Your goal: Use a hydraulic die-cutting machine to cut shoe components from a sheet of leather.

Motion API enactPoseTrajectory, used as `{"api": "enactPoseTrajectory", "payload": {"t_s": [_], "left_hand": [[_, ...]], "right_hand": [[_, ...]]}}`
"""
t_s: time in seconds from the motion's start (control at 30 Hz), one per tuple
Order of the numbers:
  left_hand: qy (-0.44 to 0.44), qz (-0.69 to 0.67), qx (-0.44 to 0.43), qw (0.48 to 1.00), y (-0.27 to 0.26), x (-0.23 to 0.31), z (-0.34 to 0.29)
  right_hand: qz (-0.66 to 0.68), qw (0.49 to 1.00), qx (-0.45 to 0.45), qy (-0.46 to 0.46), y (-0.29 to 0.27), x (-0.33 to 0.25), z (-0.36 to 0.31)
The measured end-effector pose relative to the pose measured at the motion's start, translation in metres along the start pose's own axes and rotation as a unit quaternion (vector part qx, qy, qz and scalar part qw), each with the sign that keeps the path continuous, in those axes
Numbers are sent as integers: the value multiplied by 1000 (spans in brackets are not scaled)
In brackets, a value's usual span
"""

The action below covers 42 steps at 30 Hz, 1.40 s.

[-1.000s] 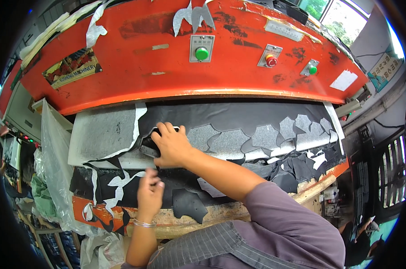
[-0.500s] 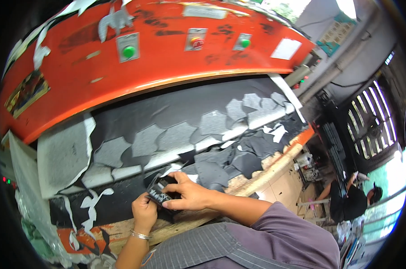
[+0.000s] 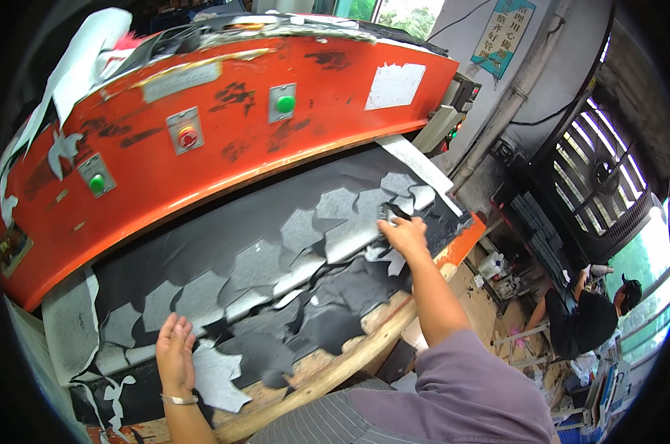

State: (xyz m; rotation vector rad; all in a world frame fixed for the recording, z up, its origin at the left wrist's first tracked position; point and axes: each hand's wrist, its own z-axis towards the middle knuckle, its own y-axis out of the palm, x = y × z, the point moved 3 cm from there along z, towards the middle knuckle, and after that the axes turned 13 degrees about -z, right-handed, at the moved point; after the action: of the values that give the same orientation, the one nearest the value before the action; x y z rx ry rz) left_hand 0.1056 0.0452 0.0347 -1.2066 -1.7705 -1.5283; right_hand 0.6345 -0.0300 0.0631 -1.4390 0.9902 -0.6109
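My right hand (image 3: 405, 237) has its fingers around a small dark tool (image 3: 389, 214) that looks like a cutting die. It is over the right end of the black sheet (image 3: 231, 214), among grey cut-out shapes (image 3: 298, 231); the hand hides part of it. At the left, my left hand (image 3: 175, 344) is open and holds nothing, its fingers stretched out. Beside it lies a light grey jagged piece (image 3: 218, 377) on the near edge. Dark loose pieces (image 3: 257, 359) are heaped between my two arms.
An orange press beam (image 3: 224, 126) with green and red buttons spans the far side. The wooden front edge (image 3: 327, 385) runs along my body. White scraps (image 3: 113, 403) hang at the left. A person in black (image 3: 579, 325) sits far right, near a large fan (image 3: 605, 177).
My right hand has carried the dark tool away from my left hand, far to the right over the sheet. My left hand has let go and moved left, its fingers opened. The view has shifted right.
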Motion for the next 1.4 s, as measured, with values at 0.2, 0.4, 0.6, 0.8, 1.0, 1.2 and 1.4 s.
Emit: {"api": "enactPoseTrajectory", "payload": {"t_s": [0.2,0.4,0.6,0.8,1.0,1.2,1.4], "left_hand": [[-1,-316,102,943,40,-35,80],[20,-271,225,936,47,-36,137],[17,48,331,942,49,-43,140],[-8,203,336,920,44,-36,135],[6,210,320,924,53,-38,124],[-21,212,320,923,52,-46,95],[-90,196,162,963,23,-47,69]], "right_hand": [[-94,993,-49,43,-33,91,78],[-144,980,-106,-84,-36,151,115],[-124,973,55,-186,-52,113,198],[-174,983,-21,-56,-26,103,290],[-130,988,-53,-65,-17,127,301],[-158,985,22,-64,-29,164,287],[-160,982,47,-84,-20,197,267]]}}
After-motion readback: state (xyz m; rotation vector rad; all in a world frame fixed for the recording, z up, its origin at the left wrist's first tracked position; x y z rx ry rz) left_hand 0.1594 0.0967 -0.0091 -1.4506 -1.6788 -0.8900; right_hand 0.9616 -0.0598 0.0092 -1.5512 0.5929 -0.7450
